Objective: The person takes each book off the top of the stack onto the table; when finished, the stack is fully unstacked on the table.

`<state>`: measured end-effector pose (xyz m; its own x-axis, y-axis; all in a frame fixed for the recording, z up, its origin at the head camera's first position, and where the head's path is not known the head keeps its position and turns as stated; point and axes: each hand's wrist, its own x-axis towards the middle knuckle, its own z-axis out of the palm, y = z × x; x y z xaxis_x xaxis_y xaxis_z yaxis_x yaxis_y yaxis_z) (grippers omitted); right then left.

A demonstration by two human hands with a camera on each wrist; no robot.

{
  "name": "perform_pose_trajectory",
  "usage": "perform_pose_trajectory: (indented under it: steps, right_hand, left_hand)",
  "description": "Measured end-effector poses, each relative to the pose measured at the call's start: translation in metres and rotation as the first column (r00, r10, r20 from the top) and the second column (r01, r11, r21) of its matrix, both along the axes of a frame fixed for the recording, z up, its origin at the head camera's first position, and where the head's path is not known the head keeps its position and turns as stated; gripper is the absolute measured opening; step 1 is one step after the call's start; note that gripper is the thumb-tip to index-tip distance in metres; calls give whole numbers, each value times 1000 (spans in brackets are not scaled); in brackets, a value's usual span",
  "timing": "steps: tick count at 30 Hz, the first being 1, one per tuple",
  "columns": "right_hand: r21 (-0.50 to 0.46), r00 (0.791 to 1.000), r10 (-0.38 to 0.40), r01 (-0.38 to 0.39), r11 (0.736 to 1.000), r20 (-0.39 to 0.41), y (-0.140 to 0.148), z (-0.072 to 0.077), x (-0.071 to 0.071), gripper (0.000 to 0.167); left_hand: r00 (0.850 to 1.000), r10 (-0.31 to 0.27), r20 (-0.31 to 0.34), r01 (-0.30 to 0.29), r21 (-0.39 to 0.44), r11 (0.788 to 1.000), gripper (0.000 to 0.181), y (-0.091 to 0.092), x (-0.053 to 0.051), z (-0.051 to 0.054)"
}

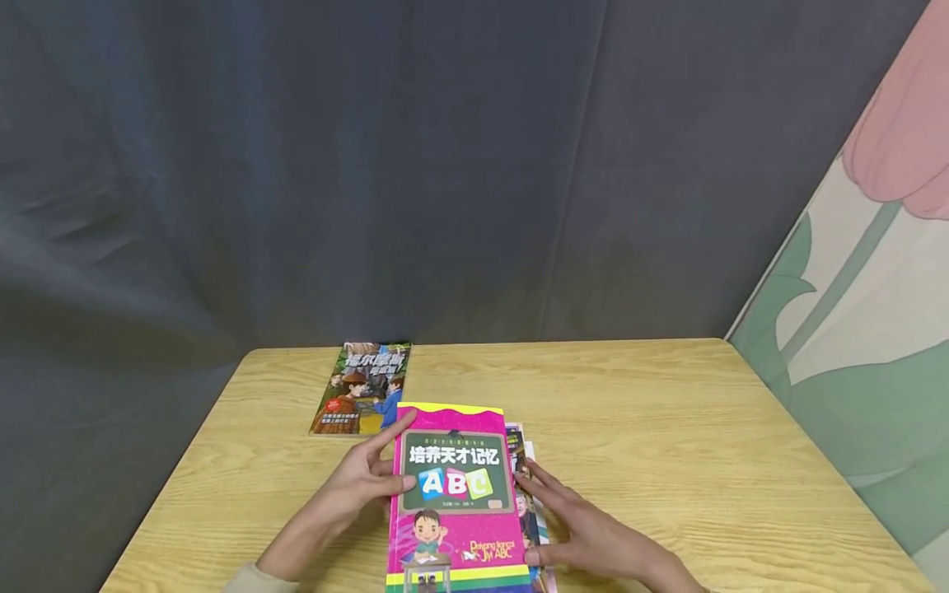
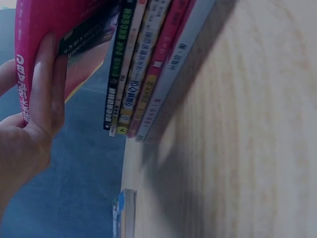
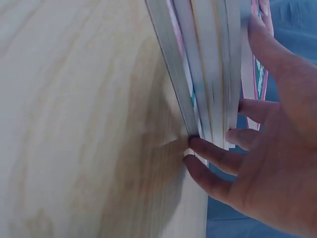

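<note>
A table [image 1: 667, 428] shows a light wood-grain top with rounded far corners. A dark blue-grey cloth [image 1: 445, 165] hangs behind its far edge and extends along the left; creases are noted at left, and a near-vertical line runs down right of centre. At right stands a pale surface [image 1: 786, 333] bearing a pink flower [image 1: 904, 140], a green stem [image 1: 841, 280] and broad green leaves [image 1: 882, 412]. The flower is cut off by the frame.

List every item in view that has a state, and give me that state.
Pink ABC book: closed, front cover up, tilted above the stack.
Book stack: closed books, lying flat on the table.
Far book: closed, flat, cover up.
Left hand: grips the pink ABC book.
Right hand: touches the stack's page edges.
</note>
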<state>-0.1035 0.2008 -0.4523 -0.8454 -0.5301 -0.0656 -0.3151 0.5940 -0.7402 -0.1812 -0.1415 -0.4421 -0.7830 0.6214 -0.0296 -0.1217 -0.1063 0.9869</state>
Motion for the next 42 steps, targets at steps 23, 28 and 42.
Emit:
perform_pose_trajectory:
  steps: [23,28,42]
  right_hand:
    - [74,998,17,-13,997,-52,-5,-2,2,92]
    - [50,999,18,-16,999,-30,-5,-2,2,89]
    - [78,996,29,-22,997,-90,-7,-1,6,90]
  left_hand:
    - [991,108,-76,-108,4,994,82,1,-43,23]
    - [991,107,-77,-105,23,994,81,7,-58,29]
    - [976,171,-138,-174,-6,985,78,16,-82,31]
